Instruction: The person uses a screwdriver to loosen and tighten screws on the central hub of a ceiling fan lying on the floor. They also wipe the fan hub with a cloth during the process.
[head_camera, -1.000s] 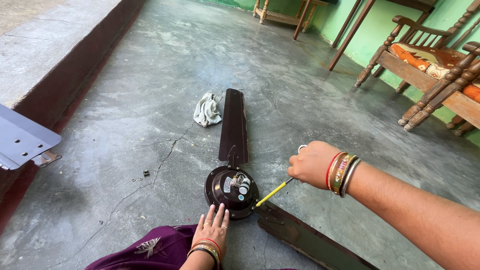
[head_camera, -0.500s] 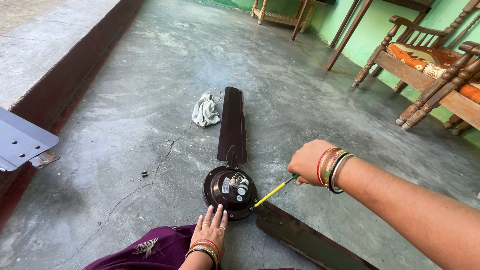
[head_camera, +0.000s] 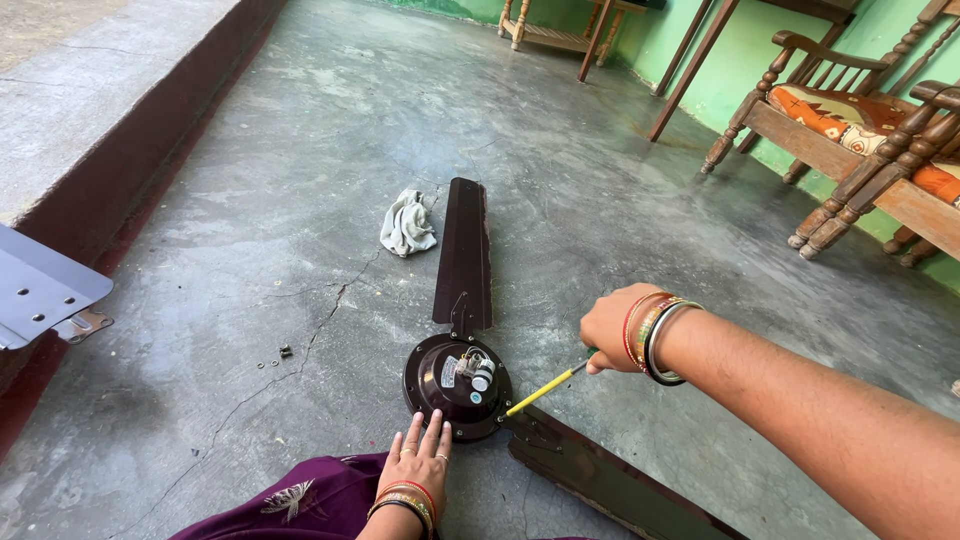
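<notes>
A grey metal plate (head_camera: 40, 290) juts in at the far left, above small screws (head_camera: 280, 354) on the cracked concrete floor (head_camera: 250, 200). A white rag (head_camera: 407, 224) lies beside one dark fan blade (head_camera: 465, 250). The left hand (head_camera: 422, 462), fingers spread, presses flat on the floor against the round fan motor (head_camera: 457, 386). The right hand (head_camera: 618, 327) is closed around a yellow screwdriver (head_camera: 542, 391), its tip at the motor's rim where a second blade (head_camera: 610, 482) joins. Wooden chairs (head_camera: 850, 120) stand at right.

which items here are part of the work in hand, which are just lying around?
In use: fan motor, fan blades, screwdriver in right hand, left hand steadying the motor.
Lying about: rag, small screws, grey metal plate, wooden chairs.
</notes>
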